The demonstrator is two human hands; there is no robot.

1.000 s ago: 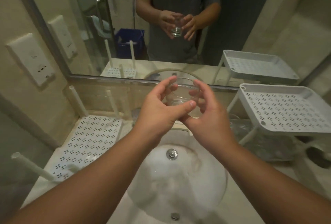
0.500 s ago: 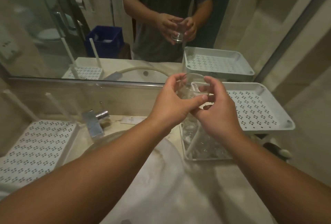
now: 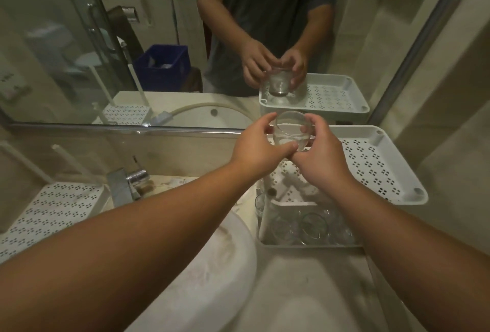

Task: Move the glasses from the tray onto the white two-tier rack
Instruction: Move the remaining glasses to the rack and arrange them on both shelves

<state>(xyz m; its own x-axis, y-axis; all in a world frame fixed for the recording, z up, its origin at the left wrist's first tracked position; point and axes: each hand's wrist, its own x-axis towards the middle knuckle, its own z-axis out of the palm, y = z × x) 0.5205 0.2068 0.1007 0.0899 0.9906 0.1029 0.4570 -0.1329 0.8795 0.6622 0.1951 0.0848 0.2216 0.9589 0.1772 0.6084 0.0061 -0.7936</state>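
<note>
A large wall mirror (image 3: pixel 132 39) spans the back of the scene and reflects the person, both hands and the glass they hold. Below it runs a pale stone desk (image 3: pixel 305 286) with a round white sink (image 3: pixel 212 273) set into it and a chrome faucet (image 3: pixel 127 183) at the sink's rear edge.

To the right of the sink stands the white two-tier rack (image 3: pixel 384 169). Its perforated upper tier is bare where visible. The lower tier holds several clear glasses (image 3: pixel 313 225), standing close together, partly hidden under the upper tier and the right forearm. To the left of the sink lies a white perforated tray (image 3: pixel 47 212) with white posts rising beside it; no glass can be made out on the part in view.

Both forearms reach forward from the bottom of the frame. The left hand (image 3: pixel 257 146) and right hand (image 3: pixel 323 151) meet above the near left corner of the rack's upper tier, thumbs touching beneath the load.

The item in transit is a single clear glass (image 3: pixel 290 130), tilted with its open mouth towards the mirror. The fingers (image 3: pixel 265 122) of the left hand curl around its left side and those of the right hand wrap its right side, so both hands are closed on it. The glass is held in the air, above the upper tier's surface; whether it touches the tier cannot be determined.
</note>
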